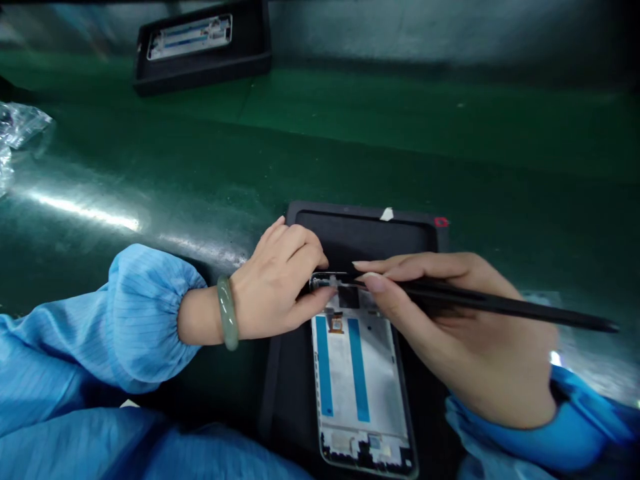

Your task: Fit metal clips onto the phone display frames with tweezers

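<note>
An opened phone frame (385,373) with two blue strips and a small orange flex connector (337,325) lies in a black tray (300,393) in front of me. My left hand (285,280), a green bangle at its wrist, grips the frame's upper left corner between thumb and curled fingers. From the right, my right hand (450,320) pinches a long black pair of tweezers (505,305) like a pen. Their tip end points at the top edge of the frame, near my left thumb. The exact tip is hidden by my fingers and dark parts.
A second black tray (200,79) holding a similar phone frame (190,39) sits at the far left on the green table (200,160). Clear plastic bags (23,127) lie at the left edge. A white scrap (387,214) and a red mark (441,222) are on the near tray's rim.
</note>
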Available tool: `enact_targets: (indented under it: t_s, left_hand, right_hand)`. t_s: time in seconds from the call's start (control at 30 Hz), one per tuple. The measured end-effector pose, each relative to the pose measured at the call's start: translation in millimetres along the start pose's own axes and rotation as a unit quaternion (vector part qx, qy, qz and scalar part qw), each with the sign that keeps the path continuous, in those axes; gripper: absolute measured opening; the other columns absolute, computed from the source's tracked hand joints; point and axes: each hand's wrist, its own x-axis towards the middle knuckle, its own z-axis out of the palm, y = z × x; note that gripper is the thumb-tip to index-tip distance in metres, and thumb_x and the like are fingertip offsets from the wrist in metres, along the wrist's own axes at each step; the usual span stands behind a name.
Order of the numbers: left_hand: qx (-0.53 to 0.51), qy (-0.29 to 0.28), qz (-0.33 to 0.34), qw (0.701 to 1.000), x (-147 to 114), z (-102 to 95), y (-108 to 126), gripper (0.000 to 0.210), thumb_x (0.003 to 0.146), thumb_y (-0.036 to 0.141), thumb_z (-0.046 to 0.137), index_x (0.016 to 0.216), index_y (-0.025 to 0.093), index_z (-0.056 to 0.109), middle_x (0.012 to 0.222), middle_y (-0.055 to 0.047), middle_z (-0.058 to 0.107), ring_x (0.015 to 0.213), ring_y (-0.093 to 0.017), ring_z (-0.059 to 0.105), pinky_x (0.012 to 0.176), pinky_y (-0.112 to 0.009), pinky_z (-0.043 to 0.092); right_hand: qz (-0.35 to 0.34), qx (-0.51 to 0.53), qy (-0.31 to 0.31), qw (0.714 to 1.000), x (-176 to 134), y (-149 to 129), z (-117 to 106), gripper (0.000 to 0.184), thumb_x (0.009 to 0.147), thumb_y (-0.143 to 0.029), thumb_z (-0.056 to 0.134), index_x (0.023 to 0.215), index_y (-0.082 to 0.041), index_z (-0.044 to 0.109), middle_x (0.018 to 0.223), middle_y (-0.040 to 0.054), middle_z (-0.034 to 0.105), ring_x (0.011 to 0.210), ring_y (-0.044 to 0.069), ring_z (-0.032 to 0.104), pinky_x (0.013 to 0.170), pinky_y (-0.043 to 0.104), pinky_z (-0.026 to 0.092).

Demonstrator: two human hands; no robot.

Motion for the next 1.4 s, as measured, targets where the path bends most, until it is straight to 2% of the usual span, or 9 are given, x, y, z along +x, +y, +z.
enact_targets:
  t_s: [0.13, 0.3, 0.43, 0.7, 0.83, 1.0, 1.1, 1.2, 1.4]
  left_hand:
    - [0.000, 0.006, 0.001, 1.000, -0.9, 1.7, -0.2, 0.009, 0.090, 0.025, 0.053, 0.091, 0.016, 0.054, 0.097, -0.008, 0.058, 0.096, -0.021, 0.057, 0.108, -0.049, 0.036]
    - [0.003, 0.003, 0.001, 1.000, -0.6, 2.0, -0.3, 0.010, 0.089, 0.025, 0.055, 0.089, 0.015, 0.055, 0.097, -0.009, 0.059, 0.097, -0.022, 0.057, 0.110, -0.050, 0.033]
    - [0.005, 0.002, 0.003, 1.000, -1.3, 1.8, -1.1, 0.010, 0.090, 0.026, 0.054, 0.090, 0.016, 0.054, 0.097, -0.008, 0.059, 0.097, -0.021, 0.057, 0.110, -0.050, 0.034]
    - [0.005, 0.000, 0.013, 1.000, -1.7, 2.1, -2.1, 0.019, 0.091, 0.034, 0.057, 0.091, 0.015, 0.055, 0.097, -0.009, 0.059, 0.096, -0.023, 0.057, 0.109, -0.052, 0.033]
    - [0.004, 0.000, 0.011, 1.000, -2.0, 2.1, -2.0, 0.019, 0.090, 0.033, 0.058, 0.091, 0.015, 0.055, 0.097, -0.009, 0.059, 0.097, -0.023, 0.057, 0.109, -0.051, 0.034]
    - [0.009, 0.000, 0.010, 1.000, -1.7, 2.1, -2.3, 0.017, 0.091, 0.032, 0.057, 0.091, 0.015, 0.054, 0.097, -0.009, 0.058, 0.096, -0.023, 0.057, 0.109, -0.053, 0.034]
    - [0.006, 0.003, 0.011, 1.000, -1.4, 2.3, -2.6, 0.017, 0.090, 0.032, 0.058, 0.091, 0.015, 0.054, 0.097, -0.009, 0.059, 0.096, -0.023, 0.057, 0.109, -0.052, 0.034]
    - [0.005, 0.003, 0.010, 1.000, -1.4, 2.5, -2.6, 0.018, 0.089, 0.032, 0.060, 0.090, 0.015, 0.054, 0.098, -0.009, 0.059, 0.097, -0.023, 0.058, 0.109, -0.052, 0.034]
    - [0.010, -0.001, 0.003, 1.000, -1.1, 2.1, -2.4, 0.014, 0.089, 0.030, 0.057, 0.091, 0.017, 0.054, 0.098, -0.008, 0.059, 0.097, -0.022, 0.057, 0.109, -0.052, 0.034]
  right_hand:
    - [-0.019, -0.013, -0.013, 1.000, 4.4, -2.6, 1.5, 0.013, 0.082, -0.027, 0.071, 0.092, -0.027, 0.062, 0.090, -0.0029, 0.072, 0.085, 0.016, 0.071, 0.072, 0.028, 0.057]
    - [-0.033, -0.093, 0.014, 0.995, 10.2, -6.5, 4.3, 0.010, 0.083, -0.031, 0.069, 0.088, -0.027, 0.061, 0.084, -0.0042, 0.071, 0.073, 0.014, 0.069, 0.063, 0.027, 0.053]
    - [-0.040, -0.085, 0.015, 0.995, 10.0, -4.4, 4.1, 0.010, 0.083, -0.030, 0.069, 0.088, -0.027, 0.061, 0.083, -0.0047, 0.070, 0.069, 0.012, 0.068, 0.057, 0.024, 0.051]
    - [-0.037, -0.067, 0.018, 0.997, 9.4, -4.9, 4.2, 0.011, 0.082, -0.029, 0.070, 0.089, -0.027, 0.063, 0.086, -0.0029, 0.072, 0.075, 0.016, 0.069, 0.065, 0.028, 0.055]
    - [-0.029, -0.042, 0.025, 0.998, 8.7, -1.9, 4.4, 0.011, 0.081, -0.031, 0.070, 0.089, -0.027, 0.063, 0.084, -0.0013, 0.071, 0.075, 0.018, 0.070, 0.060, 0.030, 0.055]
    - [-0.044, -0.067, 0.010, 0.997, 6.7, -0.3, 6.3, 0.012, 0.082, -0.029, 0.069, 0.091, -0.027, 0.062, 0.087, -0.0013, 0.070, 0.080, 0.019, 0.070, 0.069, 0.034, 0.055]
    - [-0.047, -0.093, 0.039, 0.994, 6.7, -0.5, 5.7, 0.011, 0.082, -0.031, 0.069, 0.088, -0.027, 0.062, 0.083, -0.0015, 0.069, 0.071, 0.018, 0.069, 0.062, 0.032, 0.053]
    - [-0.019, -0.072, 0.045, 0.996, 7.6, -0.7, 5.0, 0.012, 0.081, -0.033, 0.070, 0.086, -0.026, 0.061, 0.080, -0.0017, 0.068, 0.065, 0.016, 0.067, 0.052, 0.029, 0.051]
    - [-0.024, -0.086, 0.034, 0.995, 7.6, 1.9, 6.2, 0.013, 0.081, -0.033, 0.070, 0.087, -0.026, 0.061, 0.082, -0.0016, 0.068, 0.067, 0.017, 0.067, 0.058, 0.032, 0.052]
